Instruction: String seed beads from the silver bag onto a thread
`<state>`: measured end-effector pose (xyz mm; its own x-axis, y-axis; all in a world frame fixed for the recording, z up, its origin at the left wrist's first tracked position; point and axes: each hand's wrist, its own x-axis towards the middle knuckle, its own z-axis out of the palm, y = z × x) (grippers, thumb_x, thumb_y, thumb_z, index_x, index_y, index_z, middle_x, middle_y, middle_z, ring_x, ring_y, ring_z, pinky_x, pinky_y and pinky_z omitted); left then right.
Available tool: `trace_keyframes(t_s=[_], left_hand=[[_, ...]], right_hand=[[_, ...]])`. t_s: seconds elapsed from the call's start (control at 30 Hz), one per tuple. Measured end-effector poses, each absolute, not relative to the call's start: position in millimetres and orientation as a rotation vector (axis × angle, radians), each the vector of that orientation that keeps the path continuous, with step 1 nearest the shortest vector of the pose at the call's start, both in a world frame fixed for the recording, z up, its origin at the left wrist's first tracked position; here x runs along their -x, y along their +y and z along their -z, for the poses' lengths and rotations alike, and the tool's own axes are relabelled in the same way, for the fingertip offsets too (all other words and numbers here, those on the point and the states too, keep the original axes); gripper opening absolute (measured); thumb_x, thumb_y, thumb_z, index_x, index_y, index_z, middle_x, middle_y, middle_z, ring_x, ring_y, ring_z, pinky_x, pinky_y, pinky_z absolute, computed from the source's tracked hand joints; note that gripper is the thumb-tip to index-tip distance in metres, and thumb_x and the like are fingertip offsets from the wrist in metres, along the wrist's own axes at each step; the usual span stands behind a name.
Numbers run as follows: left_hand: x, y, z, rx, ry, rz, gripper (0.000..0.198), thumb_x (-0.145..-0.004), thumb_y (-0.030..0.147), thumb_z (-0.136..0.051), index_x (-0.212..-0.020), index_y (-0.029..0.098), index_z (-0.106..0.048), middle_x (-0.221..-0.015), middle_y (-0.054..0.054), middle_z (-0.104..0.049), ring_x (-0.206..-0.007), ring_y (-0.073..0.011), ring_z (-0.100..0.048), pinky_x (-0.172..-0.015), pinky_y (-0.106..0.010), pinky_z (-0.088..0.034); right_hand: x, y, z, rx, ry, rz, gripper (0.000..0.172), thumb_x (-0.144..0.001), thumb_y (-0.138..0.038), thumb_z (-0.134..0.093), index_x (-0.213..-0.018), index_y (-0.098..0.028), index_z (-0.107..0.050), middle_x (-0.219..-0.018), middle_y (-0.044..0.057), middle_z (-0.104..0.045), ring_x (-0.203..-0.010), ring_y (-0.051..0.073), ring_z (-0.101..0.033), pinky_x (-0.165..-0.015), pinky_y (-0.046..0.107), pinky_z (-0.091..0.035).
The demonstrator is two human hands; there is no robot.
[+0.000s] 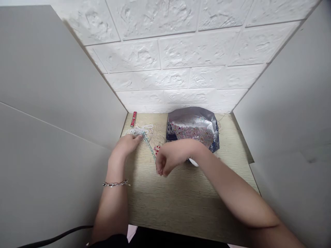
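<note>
A strand of pale teal beads (149, 144) runs slantwise over the table between my two hands. My left hand (127, 143) is at its upper end, fingers closed on the beads beside a small heap of clear and white bead strands (147, 127). My right hand (173, 156) is bent at the wrist, its fingertips pinched together at the strand's lower end, which the hand partly hides. Red beads (156, 149) show just behind the right hand. Close by on the right stands an open silver bag (192, 112) of small pinkish and clear beads (195, 134).
A red cylindrical item (133, 119) lies by the back left corner. The wooden table (165, 203) is enclosed by a white brick-patterned wall (176, 55) and grey side panels (289, 103). A white object (193, 162) peeks out under my right wrist. A black cable (59, 236) passes at lower left.
</note>
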<state>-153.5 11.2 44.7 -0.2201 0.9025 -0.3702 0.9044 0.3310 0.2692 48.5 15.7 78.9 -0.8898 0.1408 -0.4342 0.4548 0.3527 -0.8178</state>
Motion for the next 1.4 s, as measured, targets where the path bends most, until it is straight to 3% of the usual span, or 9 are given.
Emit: trace_keyframes(t_s=[0.13, 0.37, 0.5, 0.7, 0.83, 1.0, 1.17, 1.4], left_hand=[[150.0, 12.7, -35.8, -1.614, 2.12, 0.071, 0.047, -0.064, 0.065, -0.042, -0.05, 0.02, -0.05, -0.054, -0.005, -0.057, -0.058, -0.0205, -0.053, -0.052, -0.029, -0.034], [139.9, 10.9, -35.3, -1.663, 1.939, 0.116, 0.025, -0.063, 0.038, -0.048, -0.046, 0.019, -0.048, -0.046, 0.0, -0.05, -0.048, -0.0135, -0.045, -0.048, -0.027, -0.029], [140.0, 4.7, -44.0, -1.617, 1.803, 0.21, 0.018, -0.056, 0.028, -0.052, -0.042, 0.018, -0.046, -0.045, 0.002, -0.049, -0.047, -0.0113, -0.045, -0.048, -0.024, -0.03], [146.9, 2.1, -42.5, -1.53, 1.779, 0.319, 0.027, -0.053, 0.043, -0.059, -0.047, 0.018, -0.054, -0.048, 0.0, -0.055, -0.048, -0.0134, -0.049, -0.051, -0.025, -0.034], [146.8, 9.1, -34.9, -1.586, 2.03, 0.221, 0.04, -0.059, 0.058, -0.051, -0.048, 0.019, -0.05, -0.05, -0.003, -0.054, -0.052, -0.0174, -0.05, -0.05, -0.027, -0.031], [147.8, 12.6, -29.3, -1.682, 2.065, 0.139, 0.03, -0.064, 0.043, -0.05, -0.046, 0.02, -0.045, -0.044, 0.0, -0.044, -0.048, -0.0142, -0.043, -0.047, -0.026, -0.026], [153.0, 7.5, -34.6, -1.699, 1.929, 0.145, 0.007, -0.054, 0.025, -0.054, -0.051, 0.019, -0.052, -0.05, 0.003, -0.05, -0.051, -0.0116, -0.045, -0.047, -0.023, -0.028], [147.3, 6.9, -34.3, -1.775, 1.896, 0.019, 0.022, -0.063, 0.04, -0.053, -0.072, 0.02, -0.06, -0.075, -0.002, -0.063, -0.069, -0.0163, -0.054, -0.057, -0.025, -0.036]], right_hand=[[-32.2, 3.0, -73.3, -0.268, 2.171, 1.535, 0.013, -0.063, -0.026, -0.065, -0.07, -0.016, -0.067, -0.081, -0.001, -0.066, -0.079, 0.009, -0.057, -0.069, 0.019, -0.039], [-28.7, 3.2, -73.2, -0.61, 2.258, 1.157, 0.017, -0.062, -0.03, -0.067, -0.065, -0.013, -0.067, -0.063, 0.0, -0.061, -0.06, 0.009, -0.051, -0.055, 0.021, -0.033], [-42.8, 15.4, -66.7, -0.796, 2.349, 1.074, 0.024, -0.062, -0.033, -0.064, -0.076, -0.014, -0.068, -0.068, 0.002, -0.061, -0.06, 0.011, -0.051, -0.051, 0.022, -0.031], [-57.0, 22.3, -66.0, -0.987, 2.427, 1.039, 0.033, -0.064, -0.032, -0.059, -0.093, -0.017, -0.065, -0.088, 0.004, -0.064, -0.075, 0.014, -0.055, -0.056, 0.022, -0.035], [-59.9, 21.9, -68.7, -1.161, 2.511, 0.96, 0.03, -0.07, -0.025, -0.048, -0.093, -0.017, -0.064, -0.089, 0.007, -0.063, -0.075, 0.015, -0.055, -0.055, 0.022, -0.034], [-60.3, 22.2, -64.5, -1.299, 2.554, 0.959, 0.028, -0.07, -0.017, -0.044, -0.089, -0.015, -0.064, -0.09, 0.009, -0.062, -0.078, 0.015, -0.055, -0.06, 0.022, -0.036], [-58.8, 21.7, -62.4, -1.331, 2.565, 0.947, 0.026, -0.07, -0.016, -0.045, -0.087, -0.015, -0.064, -0.091, 0.009, -0.062, -0.078, 0.016, -0.056, -0.059, 0.023, -0.036], [-53.3, 19.4, -60.0, -1.298, 2.589, 0.924, 0.026, -0.072, -0.017, -0.045, -0.088, -0.015, -0.064, -0.092, 0.01, -0.063, -0.077, 0.016, -0.056, -0.058, 0.023, -0.036]])
